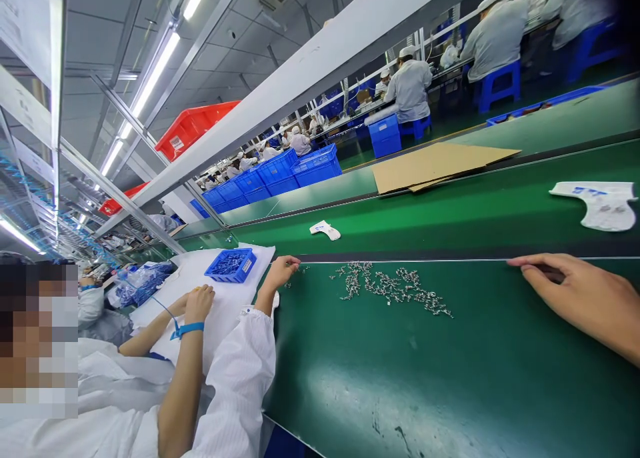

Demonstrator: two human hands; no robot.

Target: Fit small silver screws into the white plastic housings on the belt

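The tabletop [450, 371] under my hands is smooth dark green, glossy enough to throw back a pale glare, with scuffs and dark scratches toward the near side. Beyond its straight edge runs a brighter green strip [430, 221], where two flat white cutouts [607, 208] with curved outlines lie apart; the larger bears blue marks. Farther back are flat tan sheets of cardboard [440, 163]. The small metal pieces [353, 283] lie on the tabletop between my hands, silvery, shiny and irregular, strewn in a thin, uneven band with denser clumps. My left hand [285, 271], below a loose, finely striped white sleeve [245, 358], has its fingers bent together beside a few stray pieces; I cannot tell whether they grip one. My right hand [585, 298] is by the far edge, well apart from the pieces, thumb and forefinger curved close; whether they meet, I cannot tell.
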